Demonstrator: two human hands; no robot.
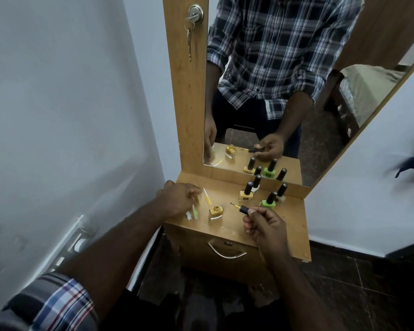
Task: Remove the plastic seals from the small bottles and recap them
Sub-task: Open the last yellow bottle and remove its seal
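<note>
An uncapped yellow bottle (216, 212) stands near the front of the wooden dresser top (289, 218). My right hand (264, 226) pinches its black cap with brush (243, 209), the brush tip pointing left towards the bottle. My left hand (178, 199) hovers at the top's left edge with fingers curled over a small plastic seal strip (208, 199); whether it pinches one I cannot tell. More seal pieces (193, 212), clear and green, lie by that hand. Capped bottles stand at the back right: an orange one (245, 194), a green one (269, 201) and others behind.
A mirror (285, 80) rises behind the top and reflects the person and the bottles. Keys (189, 37) hang from a lock on the wooden panel at left. A drawer with a metal handle (226, 252) sits below. White walls flank the dresser.
</note>
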